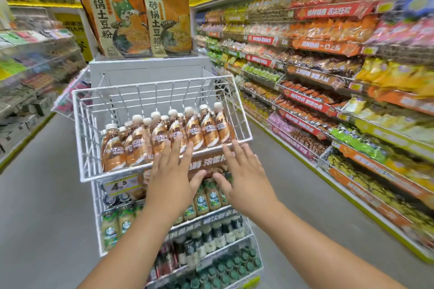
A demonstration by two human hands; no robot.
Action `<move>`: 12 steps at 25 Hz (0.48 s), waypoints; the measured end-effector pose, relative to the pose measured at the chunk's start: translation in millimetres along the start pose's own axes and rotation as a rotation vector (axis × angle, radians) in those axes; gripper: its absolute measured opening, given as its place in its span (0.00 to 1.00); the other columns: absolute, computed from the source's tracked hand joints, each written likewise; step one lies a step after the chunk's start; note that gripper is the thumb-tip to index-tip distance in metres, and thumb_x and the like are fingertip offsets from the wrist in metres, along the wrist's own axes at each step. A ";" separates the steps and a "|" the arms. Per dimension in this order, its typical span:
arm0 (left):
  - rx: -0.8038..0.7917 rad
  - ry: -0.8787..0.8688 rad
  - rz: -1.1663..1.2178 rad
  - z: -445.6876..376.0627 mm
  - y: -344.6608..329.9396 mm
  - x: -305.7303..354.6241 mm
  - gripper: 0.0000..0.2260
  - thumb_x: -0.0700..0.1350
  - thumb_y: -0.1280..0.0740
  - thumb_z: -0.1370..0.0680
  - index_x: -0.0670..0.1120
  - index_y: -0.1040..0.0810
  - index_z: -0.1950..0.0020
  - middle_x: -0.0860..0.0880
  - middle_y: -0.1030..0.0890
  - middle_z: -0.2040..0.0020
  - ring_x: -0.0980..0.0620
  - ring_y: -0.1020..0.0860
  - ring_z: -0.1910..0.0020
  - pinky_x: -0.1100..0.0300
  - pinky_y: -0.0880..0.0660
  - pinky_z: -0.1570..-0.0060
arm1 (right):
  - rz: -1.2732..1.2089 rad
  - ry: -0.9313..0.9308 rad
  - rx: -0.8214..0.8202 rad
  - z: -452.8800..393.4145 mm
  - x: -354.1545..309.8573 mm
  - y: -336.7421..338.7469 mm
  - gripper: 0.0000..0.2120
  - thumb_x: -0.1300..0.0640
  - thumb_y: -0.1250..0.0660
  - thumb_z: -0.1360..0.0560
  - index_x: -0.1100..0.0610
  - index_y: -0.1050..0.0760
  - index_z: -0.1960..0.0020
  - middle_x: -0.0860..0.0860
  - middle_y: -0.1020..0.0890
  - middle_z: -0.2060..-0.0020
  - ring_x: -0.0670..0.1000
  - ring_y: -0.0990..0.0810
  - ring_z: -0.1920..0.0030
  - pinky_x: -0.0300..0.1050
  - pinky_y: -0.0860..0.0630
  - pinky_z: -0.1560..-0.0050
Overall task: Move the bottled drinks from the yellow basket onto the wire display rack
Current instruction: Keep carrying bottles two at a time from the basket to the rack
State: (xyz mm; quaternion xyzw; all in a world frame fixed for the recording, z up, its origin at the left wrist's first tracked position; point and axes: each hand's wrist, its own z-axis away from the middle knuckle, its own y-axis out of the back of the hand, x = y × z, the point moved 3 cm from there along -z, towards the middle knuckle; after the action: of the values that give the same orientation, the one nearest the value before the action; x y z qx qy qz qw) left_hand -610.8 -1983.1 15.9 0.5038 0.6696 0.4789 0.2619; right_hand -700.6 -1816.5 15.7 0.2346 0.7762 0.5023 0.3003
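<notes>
the brown bottled drinks (164, 138) stand upright in rows in the top wire basket (162, 129) of the white wire display rack (98, 206), white caps up, filling the floor of the basket from the left corner back toward the right. both hands are in front of that basket at its lower front edge. the left hand (172, 178) is flat with fingers spread, empty, its fingertips reaching over the front rail and overlapping the nearest bottles in the front row; whether they actually touch the bottles cannot be told. the right hand (244, 176) is also spread wide and empty, just right of the left one, its fingertips at the front right corner of the basket, thumb pointing in toward the other thumb. neither hand holds anything.

under the top basket a price tag (121, 184) hangs on the front rail. the tier below holds pale bottles with green labels (202, 199), partly hidden by the hands and forearms. the next tier down holds dark-labelled bottles (218, 234), and the lowest one shows rows of green caps (234, 265).

behind the rack, two large noodle packets (138, 23) stand on a white box (150, 70). long shelves of snack bags (328, 73) line the aisle on the right, and blurred shelves (30, 65) run along the left. the floor (47, 218) is grey.
</notes>
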 end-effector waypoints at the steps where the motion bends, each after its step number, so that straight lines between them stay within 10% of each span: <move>1: -0.010 -0.016 0.001 10.5 0.0 17.8 0.35 0.69 0.52 0.20 0.58 0.59 0.17 0.51 0.63 0.17 0.49 0.64 0.18 0.48 0.61 0.22 | 0.006 -0.020 -0.003 18.9 11.4 7.4 0.36 0.34 0.51 0.17 0.47 0.59 0.16 0.49 0.60 0.16 0.53 0.64 0.17 0.54 0.60 0.19; 12: -0.082 -0.290 0.079 72.7 10.6 227.0 0.34 0.67 0.48 0.18 0.55 0.54 0.16 0.49 0.59 0.16 0.48 0.60 0.17 0.47 0.57 0.20 | 0.063 -0.327 0.044 189.9 150.2 112.2 0.37 0.34 0.50 0.17 0.48 0.56 0.15 0.50 0.57 0.16 0.55 0.60 0.17 0.56 0.56 0.18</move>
State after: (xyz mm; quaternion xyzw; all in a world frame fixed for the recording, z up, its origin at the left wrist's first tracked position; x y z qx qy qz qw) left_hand -626.4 -1745.3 26.1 0.5824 0.5844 0.4380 0.3569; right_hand -666.8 -1551.9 24.6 0.3441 0.7200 0.4494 0.4014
